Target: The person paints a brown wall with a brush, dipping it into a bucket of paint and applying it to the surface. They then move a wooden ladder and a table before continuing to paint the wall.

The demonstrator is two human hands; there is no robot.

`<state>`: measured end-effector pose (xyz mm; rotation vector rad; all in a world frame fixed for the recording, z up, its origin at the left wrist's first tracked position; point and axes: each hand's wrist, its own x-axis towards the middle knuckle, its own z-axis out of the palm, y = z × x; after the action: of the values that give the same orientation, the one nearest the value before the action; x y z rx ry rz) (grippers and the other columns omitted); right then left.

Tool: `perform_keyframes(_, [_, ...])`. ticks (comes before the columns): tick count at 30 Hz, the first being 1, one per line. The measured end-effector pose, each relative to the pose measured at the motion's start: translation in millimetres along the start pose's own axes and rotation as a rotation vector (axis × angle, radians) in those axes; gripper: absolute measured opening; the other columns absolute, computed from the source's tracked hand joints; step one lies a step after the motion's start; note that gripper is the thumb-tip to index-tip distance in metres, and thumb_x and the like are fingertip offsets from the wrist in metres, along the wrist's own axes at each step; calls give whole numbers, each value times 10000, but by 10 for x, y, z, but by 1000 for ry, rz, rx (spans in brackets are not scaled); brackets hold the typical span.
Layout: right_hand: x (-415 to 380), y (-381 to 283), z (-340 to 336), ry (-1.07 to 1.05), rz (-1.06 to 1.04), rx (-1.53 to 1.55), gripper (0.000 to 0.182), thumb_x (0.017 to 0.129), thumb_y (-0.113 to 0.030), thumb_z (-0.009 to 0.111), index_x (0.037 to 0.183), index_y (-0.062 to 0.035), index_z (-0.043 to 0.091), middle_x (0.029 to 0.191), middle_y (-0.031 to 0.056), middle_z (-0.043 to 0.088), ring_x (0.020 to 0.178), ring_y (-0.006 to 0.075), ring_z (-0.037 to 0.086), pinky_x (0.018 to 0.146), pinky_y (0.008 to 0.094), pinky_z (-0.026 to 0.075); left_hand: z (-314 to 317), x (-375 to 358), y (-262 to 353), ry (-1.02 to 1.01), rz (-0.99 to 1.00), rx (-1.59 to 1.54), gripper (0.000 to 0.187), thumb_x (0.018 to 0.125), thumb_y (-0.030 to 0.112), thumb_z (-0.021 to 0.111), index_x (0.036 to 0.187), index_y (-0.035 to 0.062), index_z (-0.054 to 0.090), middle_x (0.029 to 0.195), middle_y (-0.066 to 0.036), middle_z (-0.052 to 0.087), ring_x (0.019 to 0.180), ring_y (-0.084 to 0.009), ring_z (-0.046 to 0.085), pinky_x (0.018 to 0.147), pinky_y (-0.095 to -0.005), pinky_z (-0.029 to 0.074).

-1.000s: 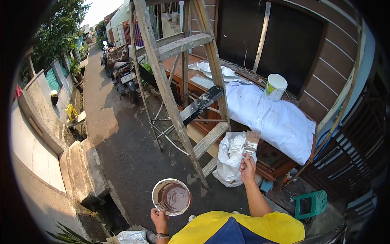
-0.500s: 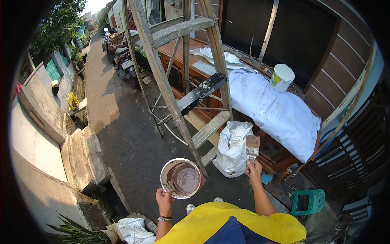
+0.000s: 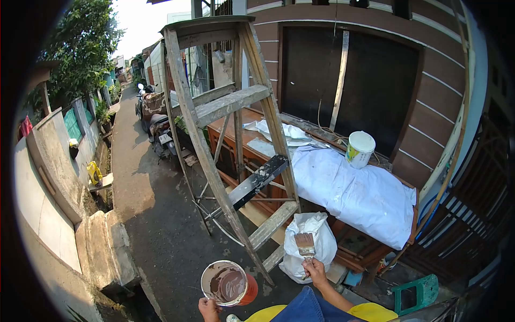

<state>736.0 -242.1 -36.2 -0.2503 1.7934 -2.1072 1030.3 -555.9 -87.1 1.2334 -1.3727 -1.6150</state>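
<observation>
My left hand (image 3: 210,309) grips the rim of a paint bucket (image 3: 250,290), reddish outside, with brown paint (image 3: 227,284) inside. In my right hand (image 3: 315,270) is a paintbrush (image 3: 305,244), held bristles up, its bristles coated brown. Behind the brush stands a white sack (image 3: 324,244) on the ground. A worn wooden stepladder (image 3: 259,104) stands open just ahead of both hands, with one black, paint-spotted step (image 3: 259,181).
A wooden cabinet (image 3: 248,117) lies under a white sheet (image 3: 348,196), with a white tub (image 3: 360,149) on top. A green plastic stool (image 3: 417,295) is at lower right. A motorbike (image 3: 161,131) is parked along the alley (image 3: 131,182); a low wall (image 3: 58,182) runs on the left.
The view has tilted up, so the ladder's top and more wall show. My right hand with the paintbrush has moved left, nearer the bucket and in front of the sack. Both holds are unchanged.
</observation>
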Motion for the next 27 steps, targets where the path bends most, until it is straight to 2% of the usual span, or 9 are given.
perform_keyframes(4, [19,127,641,-161,-26,-75,196,943,-218,688,937,-22,673,699,-14,576,571,65,485,524,237,380,-385,461,-16,-33,19,38,135,853,116,630,849,13,544,618,-37,538,469,-100,477,435,-269,389])
perform_keyframes(7, [-37,70,1431,-292,-30,-152,228,959,-267,681,920,-43,673,683,-40,547,588,58,481,549,251,384,-683,664,432,-70,-113,-103,155,914,111,625,948,33,495,634,-26,546,429,-118,531,396,-244,424])
perform_keyframes(11, [-45,180,2662,-437,84,-12,255,972,-264,636,1015,-17,682,717,-33,540,601,55,473,553,229,379,-1173,1184,831,-54,-65,-84,157,906,101,630,939,42,489,642,-14,540,430,-109,524,397,-241,425])
perform_keyframes(17, [242,281,4067,-652,88,-10,300,983,-249,568,1129,-5,663,740,-31,523,619,49,461,566,218,376,-1580,2244,1150,-26,2,-58,157,919,89,637,929,53,484,646,2,529,446,-76,493,410,-224,423])
perform_keyframes(18, [356,333,4248,-684,86,-20,327,1003,-258,557,1192,-8,652,753,-32,520,624,49,452,569,220,372,-1595,2423,1209,-18,6,-50,153,928,86,633,935,55,483,652,3,531,452,-69,488,416,-217,420])
perform_keyframes(21, [779,420,4810,-708,107,-18,341,1038,-272,553,1248,-16,639,779,-18,529,652,54,474,587,218,391,-1568,3065,1240,0,61,-93,157,927,84,635,937,56,481,657,5,532,455,-70,492,418,-216,421])
perform_keyframes(22, [953,440,5009,-731,81,1,363,1070,-289,527,1316,-36,611,810,-14,532,661,48,464,586,215,388,-1536,3309,1259,-3,49,-102,158,927,85,635,938,57,480,657,4,533,456,-70,492,419,-217,422])
perform_keyframes(27, [2020,528,6014,-727,89,21,371,1066,-305,553,1350,-72,605,781,-50,493,642,38,424,577,219,373,-1261,4716,1554,-26,34,-86,160,929,88,633,937,58,476,661,0,535,461,-73,495,423,-222,427])
